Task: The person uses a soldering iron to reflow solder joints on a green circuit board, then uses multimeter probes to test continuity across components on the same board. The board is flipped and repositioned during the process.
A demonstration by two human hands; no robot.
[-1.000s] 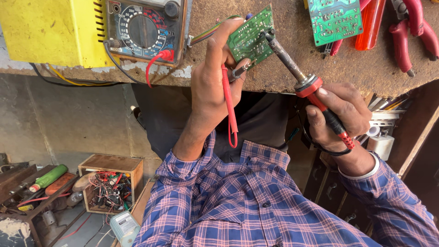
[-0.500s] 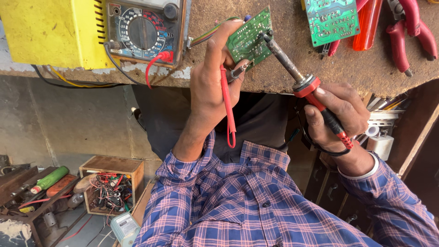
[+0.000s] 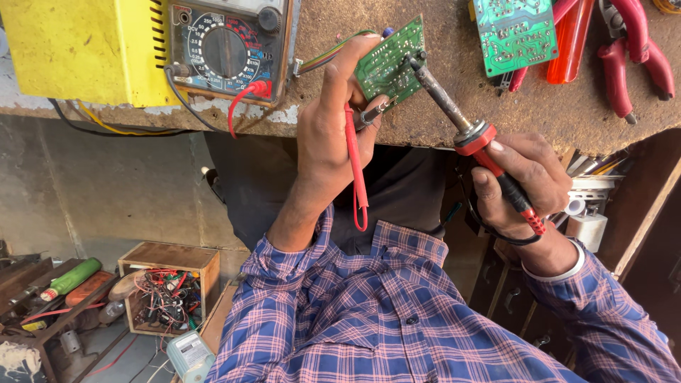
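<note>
The left hand (image 3: 328,142) clamped the green board (image 3: 391,65); the right hand (image 3: 521,181) gripped the soldering iron (image 3: 472,135). Its tip, apparently touching, might have burned nearby fingers (image 3: 347,67).

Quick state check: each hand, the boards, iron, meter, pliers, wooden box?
left hand: holding small green circuit board and red probe
right hand: gripping soldering iron, tip on that board
second circuit board: lying on bench
multimeter: red lead plugged in
red pliers: lying idle
wooden box: open, full of wires

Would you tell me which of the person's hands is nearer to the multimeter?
Left. The left hand holds the board just right of the multimeter; the right hand, gripping the soldering iron, is farther right.
</note>
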